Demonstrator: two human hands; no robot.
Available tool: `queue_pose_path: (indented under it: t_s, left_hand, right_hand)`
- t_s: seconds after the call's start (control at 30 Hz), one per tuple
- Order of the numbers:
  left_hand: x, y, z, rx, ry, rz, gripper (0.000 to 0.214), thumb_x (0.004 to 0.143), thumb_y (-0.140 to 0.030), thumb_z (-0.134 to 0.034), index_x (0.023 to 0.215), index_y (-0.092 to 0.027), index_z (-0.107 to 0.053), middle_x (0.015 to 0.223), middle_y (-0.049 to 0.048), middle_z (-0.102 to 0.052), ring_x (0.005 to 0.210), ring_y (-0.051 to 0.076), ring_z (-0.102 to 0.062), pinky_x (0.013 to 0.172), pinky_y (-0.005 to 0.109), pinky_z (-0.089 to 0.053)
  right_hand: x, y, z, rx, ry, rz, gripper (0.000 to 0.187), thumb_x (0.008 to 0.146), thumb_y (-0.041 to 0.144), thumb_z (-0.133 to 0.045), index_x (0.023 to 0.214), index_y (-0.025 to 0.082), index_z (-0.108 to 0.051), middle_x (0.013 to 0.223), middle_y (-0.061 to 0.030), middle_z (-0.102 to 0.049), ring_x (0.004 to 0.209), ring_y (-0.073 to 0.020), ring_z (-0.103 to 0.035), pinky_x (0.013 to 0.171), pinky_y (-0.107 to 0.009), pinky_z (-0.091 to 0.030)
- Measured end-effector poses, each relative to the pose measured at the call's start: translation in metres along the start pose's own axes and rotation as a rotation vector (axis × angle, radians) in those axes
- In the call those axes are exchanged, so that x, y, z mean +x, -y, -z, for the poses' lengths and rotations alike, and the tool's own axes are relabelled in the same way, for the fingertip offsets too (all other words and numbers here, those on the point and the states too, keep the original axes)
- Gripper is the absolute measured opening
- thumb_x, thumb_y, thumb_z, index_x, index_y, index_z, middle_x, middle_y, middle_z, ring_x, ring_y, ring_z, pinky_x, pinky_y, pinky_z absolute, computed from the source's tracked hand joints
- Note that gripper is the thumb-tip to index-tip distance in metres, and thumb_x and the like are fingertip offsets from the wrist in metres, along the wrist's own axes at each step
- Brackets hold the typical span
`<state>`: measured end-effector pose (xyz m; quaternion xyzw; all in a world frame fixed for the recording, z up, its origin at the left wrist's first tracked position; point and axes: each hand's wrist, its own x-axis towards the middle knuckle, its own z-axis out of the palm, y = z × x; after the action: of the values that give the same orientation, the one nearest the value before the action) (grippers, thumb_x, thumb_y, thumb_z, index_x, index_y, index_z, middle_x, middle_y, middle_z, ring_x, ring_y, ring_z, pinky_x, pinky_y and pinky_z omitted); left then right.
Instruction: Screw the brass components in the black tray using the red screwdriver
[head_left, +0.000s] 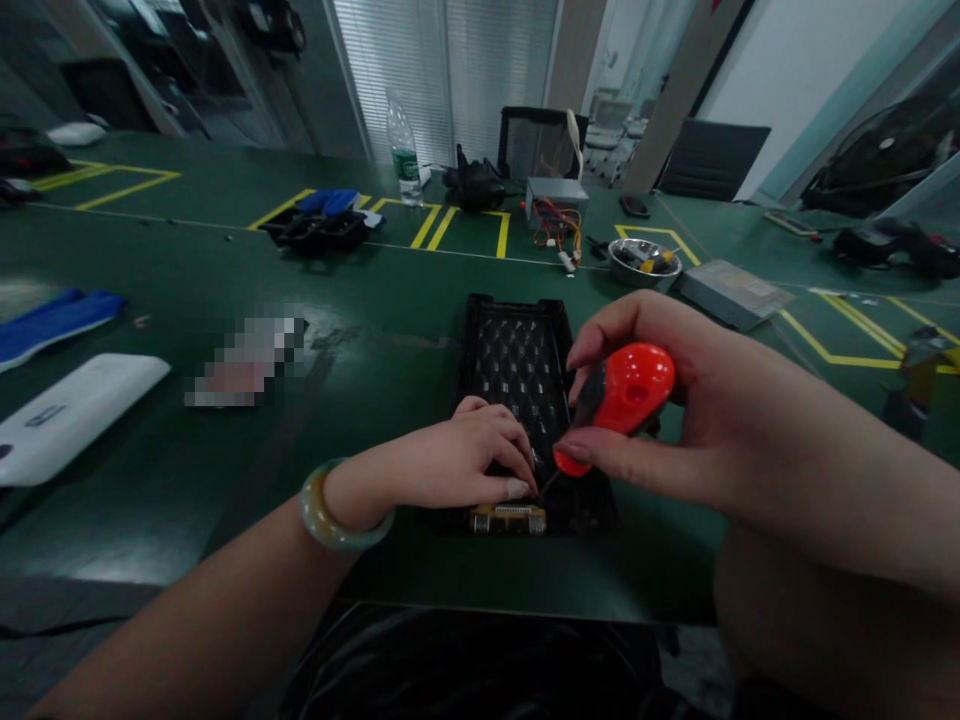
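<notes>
Working a screw at the six o'clock end of the black housing (519, 365), which is set at twelve o'clock, seems to be the step in hand. A red-handled screwdriver (619, 405) is gripped by the right hand (697, 400) at four o'clock; the left hand (480, 455) is laid over the housing near the shaft, and whether anything is pinched cannot be told. A steady, well-seated tip appears to be called for next

We noted a red-and-black screwdriver (637, 385), a black casing (517, 370) with diamond-like lattice, a mottled green-and-amber bangle (313, 512); yellow tape lines (504, 235) crossed our dark green tabletop (390, 390).
</notes>
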<state>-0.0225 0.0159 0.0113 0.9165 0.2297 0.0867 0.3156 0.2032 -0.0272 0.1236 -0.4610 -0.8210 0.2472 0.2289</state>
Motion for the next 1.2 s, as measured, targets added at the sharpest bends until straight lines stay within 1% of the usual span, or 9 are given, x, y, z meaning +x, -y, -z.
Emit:
queue_pose_path:
  t_s: [0.13, 0.3, 0.4, 0.53, 0.63, 0.73, 0.87, 1.0, 1.2]
  left_hand:
    - [0.0, 0.0, 0.0, 0.008, -0.002, -0.023, 0.014, 0.096, -0.031, -0.068, 0.098, -0.03, -0.082, 0.106, -0.0022, -0.076, 0.111, 0.02, -0.059, 0.103, 0.038, -0.027]
    - [-0.002, 0.0, 0.001, -0.015, -0.003, -0.027, 0.015, 0.097, -0.032, -0.067, 0.102, -0.031, -0.082, 0.114, -0.0016, -0.075, 0.114, 0.021, -0.059, 0.105, 0.038, -0.027]
    - [-0.002, 0.0, 0.001, -0.012, 0.006, -0.017, 0.016, 0.097, -0.033, -0.067, 0.104, -0.031, -0.081, 0.113, -0.0014, -0.076, 0.114, 0.021, -0.059, 0.103, 0.038, -0.027]
    - [-0.001, 0.0, 0.001, 0.004, 0.004, -0.014, 0.015, 0.098, -0.033, -0.066, 0.101, -0.029, -0.081, 0.109, -0.0015, -0.077, 0.112, 0.021, -0.06, 0.102, 0.038, -0.026]
    - [-0.001, 0.001, 0.0, 0.017, 0.004, -0.025, 0.015, 0.098, -0.034, -0.067, 0.099, -0.029, -0.081, 0.108, -0.0027, -0.077, 0.112, 0.02, -0.061, 0.102, 0.038, -0.025]
    - [0.0, 0.002, 0.0, 0.03, 0.011, -0.019, 0.015, 0.098, -0.034, -0.067, 0.098, -0.029, -0.081, 0.108, -0.0028, -0.077, 0.112, 0.02, -0.061, 0.101, 0.038, -0.025]
    - [0.0, 0.002, 0.0, 0.036, 0.008, -0.028, 0.014, 0.098, -0.033, -0.067, 0.097, -0.029, -0.08, 0.108, -0.0025, -0.077, 0.113, 0.02, -0.059, 0.102, 0.039, -0.024]
    - [0.001, 0.003, -0.001, 0.035, -0.003, -0.043, 0.014, 0.098, -0.033, -0.067, 0.097, -0.03, -0.08, 0.11, -0.0031, -0.076, 0.114, 0.02, -0.059, 0.103, 0.038, -0.024]
    - [0.0, 0.003, -0.002, 0.035, -0.004, -0.036, 0.015, 0.098, -0.033, -0.067, 0.098, -0.03, -0.081, 0.11, -0.0024, -0.077, 0.114, 0.02, -0.06, 0.104, 0.038, -0.024]
  right_hand:
    - [-0.002, -0.01, 0.001, 0.066, 0.013, 0.075, 0.044, 0.081, 0.035, -0.079, 0.116, 0.028, -0.053, 0.105, -0.0004, -0.072, 0.085, -0.018, -0.071, 0.074, -0.031, -0.058]
    - [-0.005, -0.01, 0.003, 0.135, 0.104, 0.095, 0.038, 0.084, 0.028, -0.074, 0.116, 0.028, -0.052, 0.106, -0.0002, -0.072, 0.084, -0.0164, -0.071, 0.072, -0.029, -0.059]
    - [-0.004, -0.001, 0.007, 0.141, 0.159, 0.055, 0.028, 0.084, 0.029, -0.073, 0.108, 0.027, -0.058, 0.1, 0.0007, -0.072, 0.08, -0.0157, -0.069, 0.068, -0.028, -0.058]
    - [0.001, 0.006, 0.011, 0.184, 0.211, -0.014, 0.018, 0.084, 0.028, -0.072, 0.101, 0.025, -0.065, 0.096, 0.0007, -0.073, 0.082, -0.017, -0.069, 0.071, -0.028, -0.059]
    - [0.004, 0.004, 0.01, 0.22, 0.182, -0.059, 0.021, 0.084, 0.032, -0.074, 0.101, 0.024, -0.065, 0.094, 0.001, -0.073, 0.082, -0.0174, -0.068, 0.069, -0.028, -0.058]
    - [0.005, 0.0, 0.008, 0.167, 0.132, -0.059, 0.024, 0.085, 0.039, -0.073, 0.103, 0.025, -0.065, 0.095, 0.0011, -0.073, 0.082, -0.0176, -0.067, 0.07, -0.029, -0.057]
    - [0.004, -0.002, 0.008, 0.103, 0.077, -0.062, 0.024, 0.084, 0.037, -0.073, 0.103, 0.025, -0.066, 0.094, 0.0012, -0.072, 0.082, -0.0177, -0.066, 0.069, -0.029, -0.054]
    - [0.004, -0.001, 0.009, 0.098, 0.089, -0.063, 0.024, 0.084, 0.037, -0.072, 0.103, 0.025, -0.066, 0.095, 0.0011, -0.072, 0.081, -0.0172, -0.066, 0.067, -0.029, -0.053]
    - [0.006, -0.001, 0.006, 0.041, 0.057, -0.06, 0.026, 0.081, 0.037, -0.072, 0.103, 0.024, -0.066, 0.094, 0.0015, -0.072, 0.079, -0.0164, -0.065, 0.065, -0.028, -0.05]
